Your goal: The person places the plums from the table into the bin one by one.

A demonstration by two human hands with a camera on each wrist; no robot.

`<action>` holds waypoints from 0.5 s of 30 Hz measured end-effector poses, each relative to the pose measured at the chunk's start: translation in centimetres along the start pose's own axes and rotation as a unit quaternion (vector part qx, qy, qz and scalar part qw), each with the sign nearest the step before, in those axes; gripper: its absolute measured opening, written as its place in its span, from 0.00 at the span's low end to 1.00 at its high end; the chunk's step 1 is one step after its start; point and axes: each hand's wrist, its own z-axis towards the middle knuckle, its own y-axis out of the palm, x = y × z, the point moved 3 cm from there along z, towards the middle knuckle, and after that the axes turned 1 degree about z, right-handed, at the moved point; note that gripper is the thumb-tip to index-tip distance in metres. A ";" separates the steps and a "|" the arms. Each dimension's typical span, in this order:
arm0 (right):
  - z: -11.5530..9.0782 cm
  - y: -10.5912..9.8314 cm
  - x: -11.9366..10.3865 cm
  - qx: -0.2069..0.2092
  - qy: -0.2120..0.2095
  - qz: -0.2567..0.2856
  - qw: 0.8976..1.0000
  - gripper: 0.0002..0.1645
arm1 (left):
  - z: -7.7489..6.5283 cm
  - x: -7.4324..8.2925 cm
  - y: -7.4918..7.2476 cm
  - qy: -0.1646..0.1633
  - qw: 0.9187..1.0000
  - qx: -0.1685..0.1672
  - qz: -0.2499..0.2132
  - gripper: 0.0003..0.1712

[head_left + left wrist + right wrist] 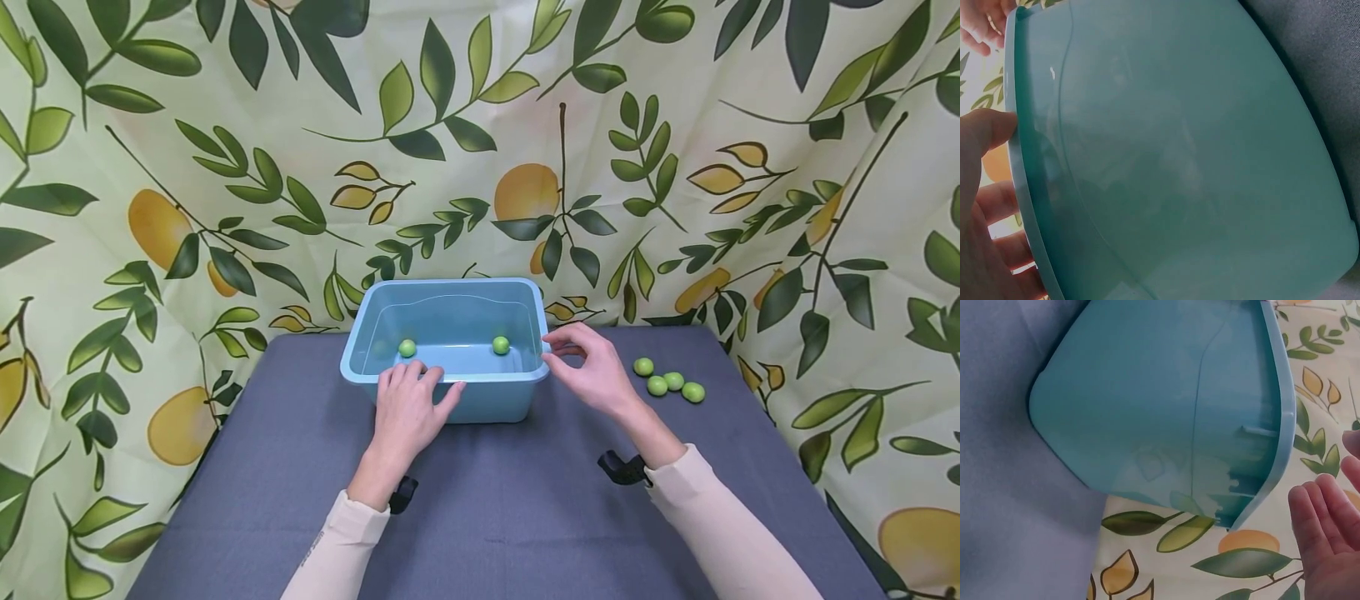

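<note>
A light blue plastic basin (457, 400) stands upright at the back of the table, with two small green balls inside, one at the left (407, 347) and one at the right (500, 345). My left hand (408, 408) grips the front rim, left of its middle. Its fingers hook over the edge and their tips are hidden behind the rim in the left wrist view, while the thumb (997, 127) lies at the rim. Beside the basin's right front corner is my right hand (596, 367), fingers loosely bent and thumb apart. In the right wrist view its fingers (1319, 519) stand off the rim, holding nothing.
Several green balls (673, 381) lie grouped on the table right of the basin, just beyond the right hand. A dark grey-blue cloth (495, 508) covers the table. Behind and at both sides hangs a leaf-and-fruit patterned curtain (465, 192). Black bands (622, 468) sit at the wrists.
</note>
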 end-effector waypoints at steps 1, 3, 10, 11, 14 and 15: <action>-0.1 -0.1 0.0 0.000 -0.002 -0.005 1.000 0.14 | 0.0 0.0 0.0 0.000 1.000 0.000 0.000 0.22; -0.2 -0.3 -0.1 0.000 -0.005 -0.013 1.000 0.13 | 0.0 0.0 0.0 0.000 1.000 -0.001 0.001 0.22; -0.4 -0.9 -0.3 -0.009 -0.020 -0.055 0.998 0.13 | 0.0 -0.1 0.0 0.001 1.000 0.001 0.001 0.21; -0.5 -1.0 -0.3 -0.011 -0.019 -0.062 0.998 0.13 | 0.0 -0.1 0.1 0.001 1.000 0.000 0.001 0.22; -0.6 -1.3 0.0 -0.015 -0.016 -0.081 0.996 0.13 | 0.0 -0.1 0.1 0.001 1.000 -0.001 0.001 0.22; -0.7 -1.5 0.1 -0.016 -0.015 -0.088 0.996 0.12 | 0.0 -0.1 0.1 0.001 1.000 -0.001 0.001 0.22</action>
